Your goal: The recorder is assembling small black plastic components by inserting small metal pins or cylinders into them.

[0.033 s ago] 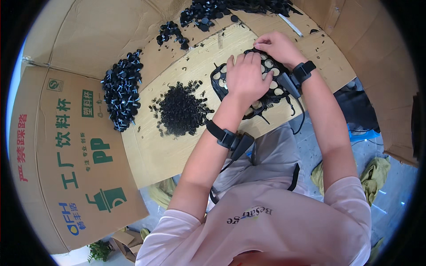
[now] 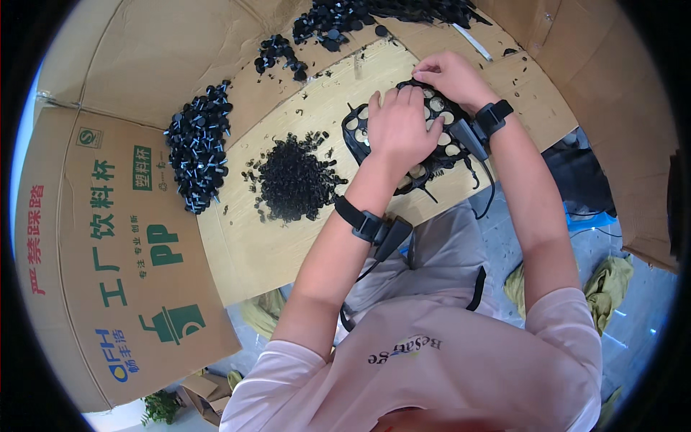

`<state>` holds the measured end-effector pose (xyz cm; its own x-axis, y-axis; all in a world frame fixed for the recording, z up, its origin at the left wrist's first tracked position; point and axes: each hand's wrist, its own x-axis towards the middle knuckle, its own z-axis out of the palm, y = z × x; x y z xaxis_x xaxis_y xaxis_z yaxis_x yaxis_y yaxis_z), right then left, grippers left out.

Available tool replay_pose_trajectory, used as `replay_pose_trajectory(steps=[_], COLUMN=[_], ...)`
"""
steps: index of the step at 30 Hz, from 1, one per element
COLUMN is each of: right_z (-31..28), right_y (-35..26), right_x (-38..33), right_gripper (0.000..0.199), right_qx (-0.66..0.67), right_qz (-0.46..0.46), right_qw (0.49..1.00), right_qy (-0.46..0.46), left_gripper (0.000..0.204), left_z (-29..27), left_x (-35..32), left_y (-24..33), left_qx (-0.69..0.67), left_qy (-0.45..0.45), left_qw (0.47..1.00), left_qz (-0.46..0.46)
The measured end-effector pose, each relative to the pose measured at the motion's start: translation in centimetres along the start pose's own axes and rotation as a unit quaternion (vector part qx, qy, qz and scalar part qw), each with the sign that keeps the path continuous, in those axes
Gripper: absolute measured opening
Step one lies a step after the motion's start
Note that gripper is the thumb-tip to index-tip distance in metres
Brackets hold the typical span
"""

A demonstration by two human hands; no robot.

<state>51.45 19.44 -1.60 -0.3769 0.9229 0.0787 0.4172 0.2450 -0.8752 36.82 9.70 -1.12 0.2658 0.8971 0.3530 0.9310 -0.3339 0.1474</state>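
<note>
A black, flexible sheet with rows of round holes (image 2: 437, 160) lies on the pale board, with pale circles showing in the holes. My left hand (image 2: 403, 129) rests over its middle, back upward, fingers stretched forward and thumb apart. At the sheet's far edge is my right hand (image 2: 450, 75), its thumb and forefinger pinched together. Whatever sits between those fingertips is too small to make out. Ragged black strips hang from the sheet's near edge. To the left of it is a heap of small black ring-like pieces (image 2: 294, 176).
Black round-headed pieces with metal pins (image 2: 198, 147) are piled at the board's left edge. More black knobs (image 2: 331, 21) lie at the back. A white strip-like tool (image 2: 471, 41) rests at the far right. Cardboard walls (image 2: 122, 252) stand around the pale board (image 2: 252, 252).
</note>
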Motion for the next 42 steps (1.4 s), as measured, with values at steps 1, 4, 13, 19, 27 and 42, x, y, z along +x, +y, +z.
replay_pose_trajectory(steps=[1,4,13,19,27,42], right_z=[0.0,0.0,0.4,0.5,0.9,4.6], right_y=[-0.1,-0.2,0.4,0.3,0.8,-10.5], right_x=[0.0,0.0,0.1,-0.2,0.0,-2.5], right_gripper=[0.020,0.020,0.018,0.019,0.022,0.021], right_qx=[0.000,0.004,0.038,0.054,0.000,0.332], right_qz=[-0.001,0.009,-0.010,0.023,-0.013,-0.095], right_qw=[1.000,1.000,0.999,0.998,0.999,0.932], right_qy=[-0.001,0.006,0.014,0.011,0.047,0.113], left_gripper=[0.058,0.058,0.055,0.055,0.055,0.028], left_z=[0.1,0.1,-0.2,0.0,-0.5,-7.4], left_x=[0.0,0.0,-0.3,-0.3,-0.1,-4.5], left_y=[0.0,0.0,-0.1,-0.1,-0.2,-5.3], left_qx=[0.001,0.009,0.023,0.009,0.015,-0.268], left_qy=[0.001,0.010,-0.011,-0.015,-0.054,0.194], left_qw=[1.000,1.000,1.000,1.000,0.998,0.944], left_qz=[-0.001,0.001,0.011,0.004,-0.016,-0.017])
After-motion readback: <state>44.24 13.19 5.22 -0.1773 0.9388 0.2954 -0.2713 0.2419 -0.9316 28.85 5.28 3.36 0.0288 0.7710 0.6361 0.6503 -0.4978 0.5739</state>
